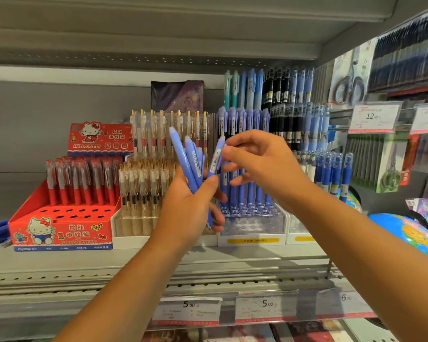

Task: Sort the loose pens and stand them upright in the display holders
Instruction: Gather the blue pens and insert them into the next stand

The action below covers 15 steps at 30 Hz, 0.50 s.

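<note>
Left hand point(188, 208) clamped round bunch of lilac-blue pens point(184, 156), fanned upward, so each can be picked singly. Right hand point(260, 164) pinches one pen point(216, 157) near top, probably to draw it free. Matching clear holder point(252, 224) just behind and below hands, front sockets look free.

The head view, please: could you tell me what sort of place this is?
Probably a stationery shop: price tags line the shelf edge, display holders stand full of pens, and packaged scissors hang beside them.
</note>
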{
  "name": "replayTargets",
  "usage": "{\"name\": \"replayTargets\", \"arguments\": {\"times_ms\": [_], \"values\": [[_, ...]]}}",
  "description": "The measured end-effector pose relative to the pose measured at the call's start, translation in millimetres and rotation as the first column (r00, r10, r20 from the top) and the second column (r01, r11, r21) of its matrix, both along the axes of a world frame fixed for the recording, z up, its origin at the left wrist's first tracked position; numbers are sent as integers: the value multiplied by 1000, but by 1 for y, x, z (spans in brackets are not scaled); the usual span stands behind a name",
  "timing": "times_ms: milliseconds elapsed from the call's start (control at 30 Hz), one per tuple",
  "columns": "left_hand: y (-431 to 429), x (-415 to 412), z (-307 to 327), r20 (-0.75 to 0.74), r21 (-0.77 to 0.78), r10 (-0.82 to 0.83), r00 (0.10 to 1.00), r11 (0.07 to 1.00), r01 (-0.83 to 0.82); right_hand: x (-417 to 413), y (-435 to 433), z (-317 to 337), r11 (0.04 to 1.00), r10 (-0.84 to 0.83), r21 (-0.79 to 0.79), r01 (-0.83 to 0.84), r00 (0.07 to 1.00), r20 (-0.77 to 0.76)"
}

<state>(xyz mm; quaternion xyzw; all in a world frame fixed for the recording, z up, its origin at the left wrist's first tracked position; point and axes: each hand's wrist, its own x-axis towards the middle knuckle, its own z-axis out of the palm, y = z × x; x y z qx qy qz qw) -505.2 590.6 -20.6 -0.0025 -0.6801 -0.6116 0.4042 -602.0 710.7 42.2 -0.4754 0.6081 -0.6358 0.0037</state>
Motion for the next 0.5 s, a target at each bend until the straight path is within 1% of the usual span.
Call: {"name": "replayTargets", "arguments": {"times_ms": [67, 167, 300, 433, 500], "values": [[1, 0, -1, 44, -27, -32, 999, 999, 33, 9, 0, 0, 1000, 14, -11, -14, 999, -35], [3, 1, -1, 58, -26, -64, 996, 997, 66, 12, -2, -2, 999, -33, -28, 31, 998, -62], [5, 3, 1, 72, -4, -83, 994, 997, 83, 9, 0, -5, 999, -36, -37, 36, 999, 19], [5, 4, 1, 95, 10, -79, 992, 997, 79, 2, 2, -4, 987, -65, -136, 84, 988, 141], [5, 3, 1, 104, 8, -68, 992, 998, 68, -4, 5, -2, 980, -70, -173, 101, 981, 179]]}}
